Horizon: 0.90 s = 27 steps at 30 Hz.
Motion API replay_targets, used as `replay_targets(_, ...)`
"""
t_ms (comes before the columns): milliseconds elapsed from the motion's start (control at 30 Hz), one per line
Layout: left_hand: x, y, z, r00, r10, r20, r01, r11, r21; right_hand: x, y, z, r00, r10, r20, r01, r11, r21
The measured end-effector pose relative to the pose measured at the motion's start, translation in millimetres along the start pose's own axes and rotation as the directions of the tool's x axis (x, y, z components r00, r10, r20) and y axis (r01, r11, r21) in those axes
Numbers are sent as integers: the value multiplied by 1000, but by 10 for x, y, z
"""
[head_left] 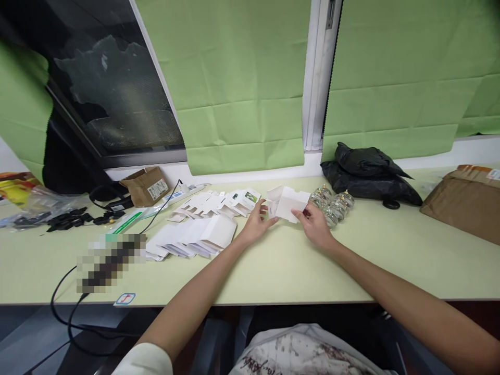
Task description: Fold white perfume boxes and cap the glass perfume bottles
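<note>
A partly folded white cardboard box (291, 202) is held up above the table between my two hands, its flaps standing out. My right hand (317, 228) pinches its lower right edge, thumb in front. At its left side, my left hand (255, 225) has curled fingers and thumb on the flap. Just behind my right hand sit several clear glass baubles (336, 209) with gold-coloured caps, partly hidden by that hand. Left of my left hand lie flat white boxes (195, 235) in an overlapping row, with a second row of white boxes (219, 203) behind them, some with printed pictures.
Black plastic bags (367, 174) lie at the back right, near a brown carton (464, 200). An opened small brown box (146, 186), a power strip (179, 196) and black cable parts (70, 219) occupy the left. A blurred object (111, 263) with cables lies near the front edge.
</note>
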State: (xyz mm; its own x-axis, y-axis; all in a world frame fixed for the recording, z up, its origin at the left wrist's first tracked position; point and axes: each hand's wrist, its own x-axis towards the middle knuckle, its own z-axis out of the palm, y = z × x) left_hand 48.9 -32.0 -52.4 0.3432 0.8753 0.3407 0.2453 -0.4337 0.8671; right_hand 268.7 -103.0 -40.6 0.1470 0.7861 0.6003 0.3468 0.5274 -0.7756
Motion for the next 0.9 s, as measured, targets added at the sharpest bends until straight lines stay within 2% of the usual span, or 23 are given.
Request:
replay_targets(233, -6, -2, 5, 1000, 9, 20, -8, 998, -61, -4, -6, 28, 1000, 1, 14, -1, 999, 42)
replay_targets(433, -35, 73, 12, 1000, 16, 6, -16, 998, 55, -5, -33, 13, 1000, 2, -24, -2, 1000, -11)
replay_targets(533, -57, 114, -10, 998, 33, 49, -36, 997, 64, 4, -33, -5, 998, 18, -54, -18, 1000, -11)
replay_targets(633, -65, 149, -35, 995, 53, 82, -49, 998, -42, 19, -21, -9, 997, 64, -49, -60, 996, 71)
replay_targets(733, -72, 194, -61, 996, 60, 64, -47, 983, -180, 32, -18, -1, 995, 101, 2, -99, 978, 183)
replay_targets(900, -105, 285, -118, 989, 104, 104, -68, 950, -304, 39, -54, 12, 993, 117, 23, -118, 953, 279)
